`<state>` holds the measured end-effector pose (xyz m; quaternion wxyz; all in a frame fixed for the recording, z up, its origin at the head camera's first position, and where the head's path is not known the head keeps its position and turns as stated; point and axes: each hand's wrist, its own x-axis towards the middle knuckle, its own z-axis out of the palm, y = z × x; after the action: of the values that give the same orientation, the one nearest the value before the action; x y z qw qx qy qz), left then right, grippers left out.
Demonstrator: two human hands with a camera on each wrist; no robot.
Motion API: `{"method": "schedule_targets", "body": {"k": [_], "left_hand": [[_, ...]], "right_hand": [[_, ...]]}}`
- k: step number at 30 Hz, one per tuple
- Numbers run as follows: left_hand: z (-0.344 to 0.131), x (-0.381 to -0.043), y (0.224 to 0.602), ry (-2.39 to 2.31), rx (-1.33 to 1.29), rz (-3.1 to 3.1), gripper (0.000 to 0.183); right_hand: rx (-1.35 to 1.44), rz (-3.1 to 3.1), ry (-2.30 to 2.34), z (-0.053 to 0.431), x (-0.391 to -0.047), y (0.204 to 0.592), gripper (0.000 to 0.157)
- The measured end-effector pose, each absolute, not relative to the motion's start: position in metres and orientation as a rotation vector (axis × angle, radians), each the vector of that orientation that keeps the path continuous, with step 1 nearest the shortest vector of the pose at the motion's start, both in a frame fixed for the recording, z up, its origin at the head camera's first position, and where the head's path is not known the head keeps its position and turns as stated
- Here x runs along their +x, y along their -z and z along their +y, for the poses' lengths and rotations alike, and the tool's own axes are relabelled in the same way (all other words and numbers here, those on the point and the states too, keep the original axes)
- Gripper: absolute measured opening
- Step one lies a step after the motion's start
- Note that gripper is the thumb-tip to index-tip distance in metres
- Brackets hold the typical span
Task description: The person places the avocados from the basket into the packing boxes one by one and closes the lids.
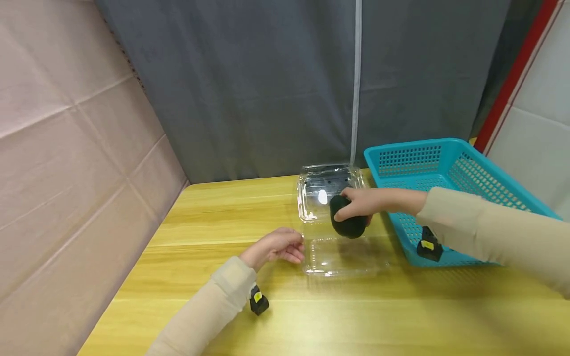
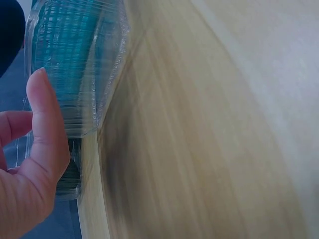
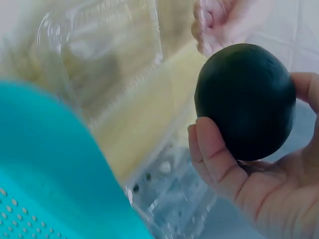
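The right hand (image 1: 360, 201) holds a smooth dark object (image 1: 350, 223): its grip is as wide as the thing, fingers and thumb curled against the sides. It holds this over the clear box (image 1: 343, 254), around the fold between tray and lid (image 1: 305, 200).

The box lies unfolded near the middle of the desk's (image 1: 213, 207) back edge, its tray toward the front. The lid's far end overlaps the back edge in the head view; I cannot tell whether it overhangs. The left hand (image 1: 285, 244) is at the tray's left rim, its lower fingers bent; I cannot tell whether its narrow grip pinches the plastic.

The blue basket (image 1: 503, 173) takes up the desk's right side and reaches toward the back right. Its left wall runs just beside the box, leaving little room there. The right forearm crosses above the basket.

From the left rim to the desk's left edge there is a broad stretch of wood, and another in front of the tray. A grey curtain (image 1: 240, 89) hangs along the back edge; pale cloth (image 1: 80, 163) borders the left one.
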<state>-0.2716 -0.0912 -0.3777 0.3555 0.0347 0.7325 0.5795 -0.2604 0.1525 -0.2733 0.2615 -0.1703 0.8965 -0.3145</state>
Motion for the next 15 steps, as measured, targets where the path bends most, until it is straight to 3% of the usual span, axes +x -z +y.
{"method": "schedule_targets", "body": {"k": [8,15], "left_hand": [[-0.09,-0.271,0.378,-1.501,0.092,1.882,0.014],[-0.089,-0.272,0.379,-1.5,0.1,1.873,0.011]], "right_hand": [[-0.388,2.452,0.873,0.132,-0.258,0.299,0.065],[-0.392,2.409,0.906,0.121,-0.257,0.313,0.053]]}}
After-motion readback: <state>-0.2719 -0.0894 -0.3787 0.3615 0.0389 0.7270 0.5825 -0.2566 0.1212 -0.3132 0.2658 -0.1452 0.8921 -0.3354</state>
